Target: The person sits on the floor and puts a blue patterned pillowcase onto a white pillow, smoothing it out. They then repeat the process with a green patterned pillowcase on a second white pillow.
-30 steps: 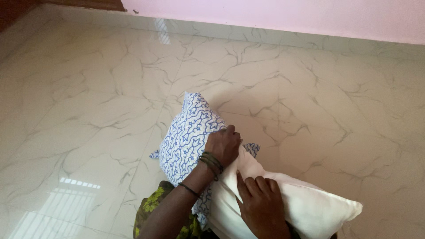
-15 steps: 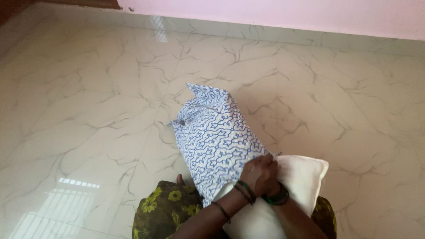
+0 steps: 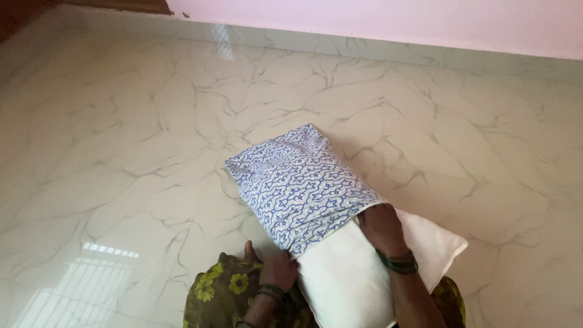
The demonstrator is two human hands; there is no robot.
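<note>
White pillow (image 3: 364, 276) lies flat on the marble floor (image 3: 121, 152), about half sheathed in the blue-patterned pillowcase (image 3: 297, 182). Long axis of the pillow runs diagonally, from the person's lap (image 3: 225, 288) up and away to the left; the covered end is the far one, the bare end is nearest the lap and sticks out right. The open hem of the pillowcase is met by both hands. Left hand (image 3: 276, 270) is closed on the hem's lower corner, just beside the lap. Right hand (image 3: 382, 228) is placed at the hem's right corner on the pillow; fingers seem tucked under the cloth, a firm pinch cannot be confirmed. Both hands sit equally near; the uncovered pillow lies between and behind them.
</note>
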